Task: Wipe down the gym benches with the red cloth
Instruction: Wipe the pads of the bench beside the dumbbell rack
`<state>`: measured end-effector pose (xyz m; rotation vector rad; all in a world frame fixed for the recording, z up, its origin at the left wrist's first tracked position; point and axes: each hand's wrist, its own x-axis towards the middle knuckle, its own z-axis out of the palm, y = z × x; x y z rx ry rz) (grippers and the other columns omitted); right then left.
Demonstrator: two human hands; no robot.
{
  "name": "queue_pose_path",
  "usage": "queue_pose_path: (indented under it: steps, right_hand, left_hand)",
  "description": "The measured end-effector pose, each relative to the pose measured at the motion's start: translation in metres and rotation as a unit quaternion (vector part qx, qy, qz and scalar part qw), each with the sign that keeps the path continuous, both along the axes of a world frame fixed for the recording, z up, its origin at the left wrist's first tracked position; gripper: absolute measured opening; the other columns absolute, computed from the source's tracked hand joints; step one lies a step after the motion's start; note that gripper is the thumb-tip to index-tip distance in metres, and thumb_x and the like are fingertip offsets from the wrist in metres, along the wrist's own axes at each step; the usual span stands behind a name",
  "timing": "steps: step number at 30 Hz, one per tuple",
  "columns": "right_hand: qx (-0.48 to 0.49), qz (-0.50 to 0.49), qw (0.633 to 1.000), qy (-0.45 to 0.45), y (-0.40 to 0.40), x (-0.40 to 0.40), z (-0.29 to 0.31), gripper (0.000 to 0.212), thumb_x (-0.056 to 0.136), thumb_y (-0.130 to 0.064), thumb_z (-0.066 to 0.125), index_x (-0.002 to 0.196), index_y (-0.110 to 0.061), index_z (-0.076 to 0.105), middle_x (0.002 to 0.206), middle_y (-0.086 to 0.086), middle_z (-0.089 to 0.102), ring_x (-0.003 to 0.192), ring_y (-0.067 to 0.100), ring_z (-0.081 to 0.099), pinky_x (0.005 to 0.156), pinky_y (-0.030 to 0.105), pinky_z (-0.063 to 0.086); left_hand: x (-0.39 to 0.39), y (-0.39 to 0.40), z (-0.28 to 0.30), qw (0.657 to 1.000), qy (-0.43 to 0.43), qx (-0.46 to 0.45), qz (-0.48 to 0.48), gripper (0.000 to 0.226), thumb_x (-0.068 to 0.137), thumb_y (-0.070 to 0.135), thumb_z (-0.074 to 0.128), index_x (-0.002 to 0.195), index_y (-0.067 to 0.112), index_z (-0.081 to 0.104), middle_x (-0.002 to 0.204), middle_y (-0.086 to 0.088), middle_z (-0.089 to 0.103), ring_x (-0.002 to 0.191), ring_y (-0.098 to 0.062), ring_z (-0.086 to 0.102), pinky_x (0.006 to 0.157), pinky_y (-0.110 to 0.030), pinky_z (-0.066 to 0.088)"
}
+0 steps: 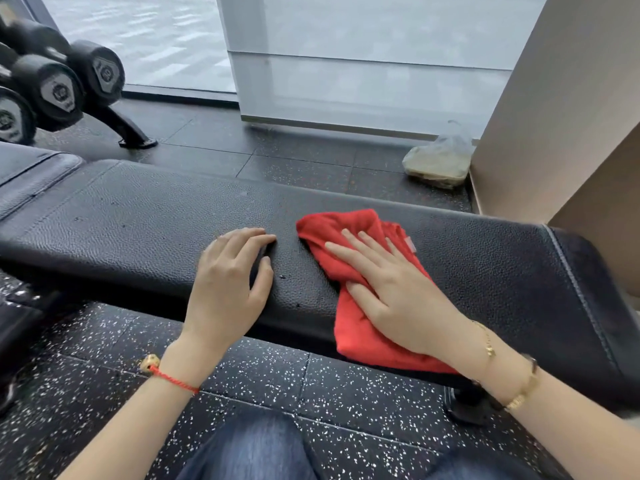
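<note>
A long black padded gym bench (138, 220) runs across the view from left to right. The red cloth (353, 327) lies crumpled on the bench's right half and hangs over its near edge. My right hand (391, 289) presses flat on the cloth with straight, spread fingers. My left hand (232, 282) rests on the bare bench pad just left of the cloth, fingers loosely bent, holding nothing. A small gap of black pad separates the two hands.
A rack of black dumbbells (59, 88) stands at the far left. A plastic bag (440, 161) lies on the floor by a beige wall (554, 116) at the right. Another bench pad (31, 171) adjoins at the left. Speckled rubber floor (242, 382) lies below.
</note>
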<state>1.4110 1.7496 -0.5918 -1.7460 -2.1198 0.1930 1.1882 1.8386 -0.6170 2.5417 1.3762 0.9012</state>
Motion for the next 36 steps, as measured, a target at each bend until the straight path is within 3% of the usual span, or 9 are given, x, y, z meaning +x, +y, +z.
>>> queue_pose_path:
  steps: [3, 6, 10, 15, 20, 24, 27, 31, 36]
  right_hand:
    - [-0.016, -0.083, 0.996, 0.006, 0.019, 0.025, 0.003, 0.055, 0.096, -0.028, 0.043, 0.148, -0.037, 0.029, 0.161, -0.007, 0.017, 0.149, 0.012, 0.01, 0.122, 0.033, -0.006]
    - [-0.041, -0.153, 0.987, -0.007, 0.062, 0.025, 0.008, 0.054, 0.098, -0.029, 0.04, 0.15, -0.03, 0.026, 0.162, 0.001, 0.013, 0.15, 0.018, 0.009, 0.121, 0.037, -0.003]
    - [-0.042, -0.108, 0.993, -0.001, 0.084, -0.01, 0.004, 0.056, 0.097, -0.03, 0.04, 0.151, -0.03, 0.025, 0.162, 0.002, 0.012, 0.15, 0.02, 0.008, 0.121, 0.039, -0.003]
    - [-0.013, -0.019, 1.0, -0.004, 0.033, -0.029, 0.001, 0.057, 0.097, -0.029, 0.042, 0.15, -0.034, 0.024, 0.162, -0.003, 0.013, 0.15, 0.016, 0.008, 0.122, 0.034, -0.004]
    - [-0.001, -0.023, 1.0, -0.017, -0.017, 0.005, 0.001, 0.057, 0.096, -0.03, 0.044, 0.149, -0.039, 0.025, 0.16, -0.012, 0.015, 0.147, 0.005, 0.008, 0.112, 0.014, -0.019]
    - [-0.038, -0.137, 0.99, 0.002, 0.012, 0.043, 0.005, 0.055, 0.097, -0.027, 0.042, 0.15, -0.034, 0.026, 0.161, -0.002, 0.014, 0.15, 0.015, 0.009, 0.122, 0.033, -0.004]
    - [-0.05, -0.186, 0.981, -0.008, 0.049, 0.036, 0.006, 0.056, 0.098, -0.028, 0.039, 0.151, -0.029, 0.023, 0.162, 0.004, 0.011, 0.15, 0.021, 0.008, 0.121, 0.039, -0.003]
    - [-0.037, -0.113, 0.993, -0.012, 0.055, 0.003, 0.003, 0.057, 0.097, -0.028, 0.04, 0.151, -0.031, 0.023, 0.162, 0.003, 0.013, 0.15, 0.021, 0.01, 0.121, 0.04, -0.002]
    - [-0.017, -0.06, 0.998, -0.001, 0.0, 0.002, 0.002, 0.056, 0.097, -0.028, 0.041, 0.15, -0.035, 0.025, 0.161, -0.005, 0.014, 0.15, 0.014, 0.008, 0.122, 0.036, -0.001]
  left_hand:
    - [0.0, -0.001, -0.001, 1.0, -0.001, 0.003, 0.004, 0.037, 0.094, 0.026, 0.045, 0.124, 0.014, 0.063, 0.129, 0.0, 0.062, 0.126, -0.022, 0.052, 0.111, -0.044, 0.037]
    - [0.002, -0.002, -0.001, 1.0, -0.004, 0.007, 0.01, 0.036, 0.094, 0.026, 0.045, 0.122, 0.014, 0.063, 0.128, 0.0, 0.062, 0.125, -0.022, 0.053, 0.111, -0.04, 0.036]
    - [0.003, -0.003, 0.0, 1.0, -0.004, 0.007, 0.011, 0.036, 0.093, 0.025, 0.045, 0.121, 0.014, 0.064, 0.127, -0.001, 0.062, 0.124, -0.024, 0.053, 0.111, -0.041, 0.036]
    - [0.002, -0.003, 0.001, 1.0, 0.0, 0.004, 0.002, 0.037, 0.093, 0.024, 0.045, 0.123, 0.013, 0.063, 0.128, -0.002, 0.062, 0.124, -0.024, 0.054, 0.11, -0.043, 0.038]
    - [0.001, -0.003, 0.001, 1.0, -0.008, -0.002, 0.002, 0.036, 0.093, 0.024, 0.045, 0.123, 0.013, 0.063, 0.129, -0.002, 0.062, 0.125, -0.023, 0.053, 0.111, -0.043, 0.037]
    - [0.002, -0.004, 0.002, 1.0, -0.007, -0.01, 0.004, 0.033, 0.095, 0.021, 0.049, 0.123, 0.013, 0.063, 0.129, -0.001, 0.062, 0.125, -0.022, 0.052, 0.112, -0.041, 0.036]
    - [0.004, -0.003, 0.006, 0.999, -0.018, -0.026, 0.007, 0.027, 0.094, 0.013, 0.057, 0.12, 0.012, 0.065, 0.127, -0.003, 0.063, 0.124, -0.023, 0.053, 0.111, -0.042, 0.037]
    - [0.01, -0.006, 0.016, 0.998, -0.042, -0.049, 0.003, 0.024, 0.095, 0.013, 0.057, 0.117, 0.012, 0.067, 0.124, -0.003, 0.064, 0.122, -0.024, 0.053, 0.11, -0.045, 0.039]
    - [0.039, -0.02, 0.026, 0.998, -0.035, -0.03, -0.036, 0.026, 0.093, 0.012, 0.059, 0.118, 0.011, 0.066, 0.125, -0.002, 0.064, 0.122, -0.023, 0.054, 0.108, -0.045, 0.04]
